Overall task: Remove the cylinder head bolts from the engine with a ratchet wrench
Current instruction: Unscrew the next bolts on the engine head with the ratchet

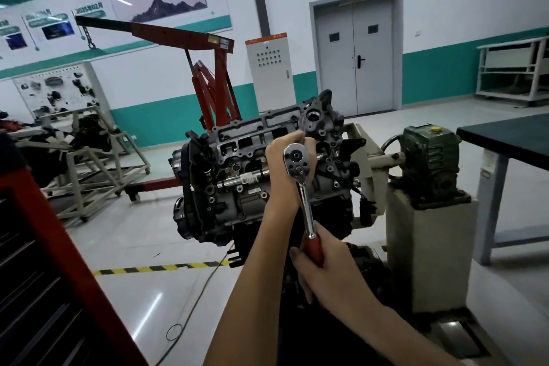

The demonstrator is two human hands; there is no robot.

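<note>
Right hand (329, 270) is closest. Its fingers and thumb are wrapped tight round the red handle (313, 248) of the ratchet wrench (306, 208), down near the end. That is a good place to hold, because a long reach makes turning easier. The handle looks smooth and a bit rubbery, so it should not slip. From it a thin, shiny silver bar goes up to a round, flat head (295, 159) with a little switch on it.

Just behind that head is the left hand (279, 169). Its fingers curl round the part under the head and hold it against the engine (231, 175). The bolt is hidden by the hand and the head, so I cannot tell how far out it is.

I think the job now is to swing the handle and loosen that bolt. To do it well, the left hand should press the head straight onto the bolt so it does not tip or pop off. The right hand should pull in a slow, even swing, not a jerk.

The engine is dull grey metal, bumpy, full of holes and square openings. It sits tipped, held up by a pale stand (427, 252). On the stand is a chunky green gearbox (427, 157). Farther back are a red hoist (214, 89) and a grey double door (355, 56).
</note>
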